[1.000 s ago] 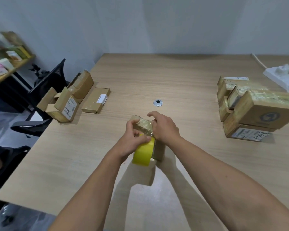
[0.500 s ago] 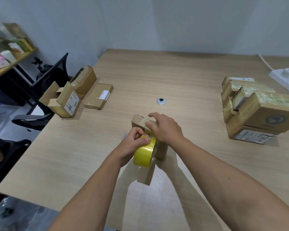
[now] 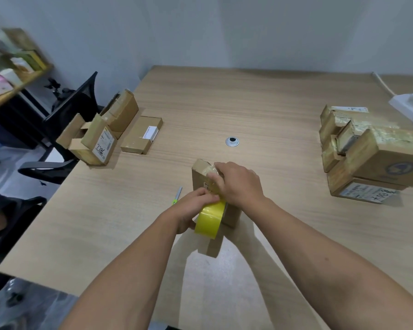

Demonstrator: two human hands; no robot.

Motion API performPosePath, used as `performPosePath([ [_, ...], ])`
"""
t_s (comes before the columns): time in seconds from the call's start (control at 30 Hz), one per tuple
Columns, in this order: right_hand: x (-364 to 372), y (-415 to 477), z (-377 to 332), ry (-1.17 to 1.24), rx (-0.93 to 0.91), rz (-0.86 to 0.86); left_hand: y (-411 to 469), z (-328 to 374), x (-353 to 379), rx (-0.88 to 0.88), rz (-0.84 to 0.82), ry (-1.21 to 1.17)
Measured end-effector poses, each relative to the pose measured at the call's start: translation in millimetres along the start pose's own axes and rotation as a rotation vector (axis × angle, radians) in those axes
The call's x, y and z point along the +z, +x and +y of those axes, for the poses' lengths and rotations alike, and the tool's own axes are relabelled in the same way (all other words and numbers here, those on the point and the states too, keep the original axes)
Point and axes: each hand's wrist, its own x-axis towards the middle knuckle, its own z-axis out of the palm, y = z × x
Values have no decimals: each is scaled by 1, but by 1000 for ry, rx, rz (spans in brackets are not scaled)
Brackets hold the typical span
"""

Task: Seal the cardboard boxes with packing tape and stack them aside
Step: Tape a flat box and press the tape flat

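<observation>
A small cardboard box lies on the wooden table in front of me, with clear tape across its top. My right hand rests on top of the box with fingers curled over its taped far end. My left hand grips a yellow roll of packing tape against the box's near end, fingers pinching at the tape. A stack of taped boxes stands at the right. Three unsealed boxes sit at the left edge.
A small green-handled cutter lies on the table just left of the box. A round cable grommet is beyond it. A white power strip lies far right. A black chair and a shelf stand left of the table.
The box has come down flat on the table and the cutter beside it is now uncovered. My left hand and the roll have drawn toward the box's near end.
</observation>
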Motion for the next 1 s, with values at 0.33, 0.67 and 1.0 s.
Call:
performPosePath([
  [0.33,-2,13,14,-56,93,-41,10,4,9,262,69,-53],
  [0.67,-1,27,32,-31,240,-24,17,-5,11,563,182,65],
  [1.0,15,21,76,223,499,-61,40,12,14,462,124,149],
])
